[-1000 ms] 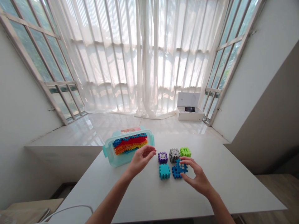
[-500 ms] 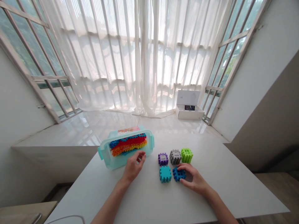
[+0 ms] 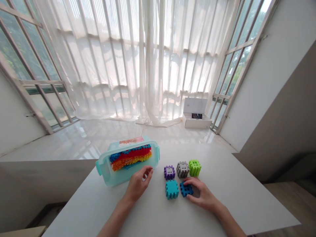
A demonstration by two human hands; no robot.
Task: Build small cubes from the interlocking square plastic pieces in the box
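My right hand [image 3: 202,195] has its thumb and fingers around a dark blue block [image 3: 186,189] with notched edges and a grid-like window, which sits on the table. Immediately left of it is a turquoise notched block [image 3: 171,189]. Behind these two are a purple block [image 3: 169,172] with a white window, a grey block [image 3: 182,169] with a white window, and a lime green block [image 3: 195,167]. My left hand [image 3: 138,183] hovers by the front of the plastic bin, fingers loosely curled with a small gap to the thumb and nothing visible in them.
A pale turquoise plastic bin [image 3: 116,179] is tipped toward me, holding rows of red, orange, yellow and blue notched pieces [image 3: 132,157]. On the sill behind the white table [image 3: 153,219], an open white box [image 3: 197,123] holds a dark phone-like object [image 3: 197,116]. A sheer curtain [image 3: 148,65] hangs behind.
The view has shifted slightly, moving everything a little left and down. My left fingertips look a little closer to the thumb. The right hand stays around the dark blue block.
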